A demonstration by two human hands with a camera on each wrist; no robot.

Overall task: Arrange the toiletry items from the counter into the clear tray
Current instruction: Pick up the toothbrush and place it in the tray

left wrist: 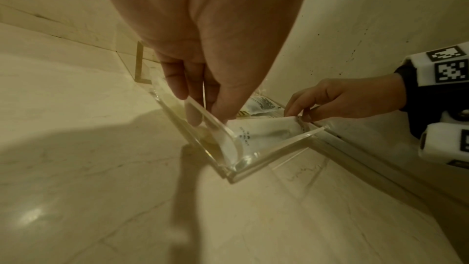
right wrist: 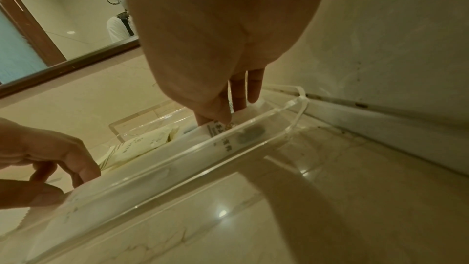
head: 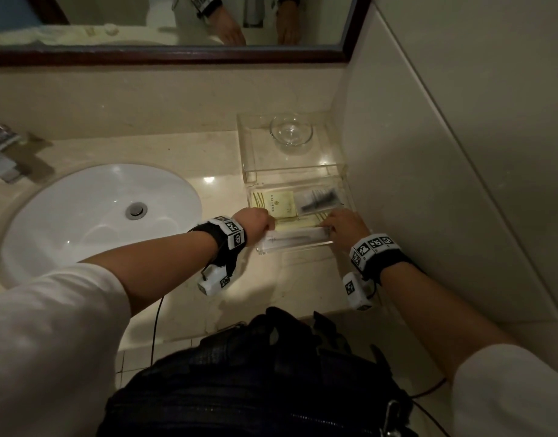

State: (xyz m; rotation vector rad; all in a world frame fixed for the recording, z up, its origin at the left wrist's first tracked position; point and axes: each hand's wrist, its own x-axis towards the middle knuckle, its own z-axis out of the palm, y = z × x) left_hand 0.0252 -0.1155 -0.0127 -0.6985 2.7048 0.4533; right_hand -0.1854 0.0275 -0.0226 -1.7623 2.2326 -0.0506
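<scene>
A clear acrylic tray [head: 350, 197] stands on the counter against the right wall. In it lie yellow sachets [head: 277, 201] and a black comb in a clear packet [head: 320, 200]. A long white toothbrush packet [head: 295, 239] lies along the tray's front wall. My left hand [head: 269, 227] pinches its left end and my right hand [head: 328, 228] pinches its right end. In the left wrist view the left hand [left wrist: 203, 111] pinches the packet [left wrist: 264, 129] inside the tray corner [left wrist: 266, 154]. The right wrist view shows the right hand [right wrist: 220, 115] pinching the packet [right wrist: 177, 160] behind the front wall [right wrist: 253, 127].
A raised clear shelf behind the tray holds a small glass bowl [head: 290, 130]. The white sink [head: 98, 209] and faucet [head: 6, 156] are to the left. A tiled wall [head: 429, 184] stands close on the right, and a mirror [head: 164, 23] hangs above.
</scene>
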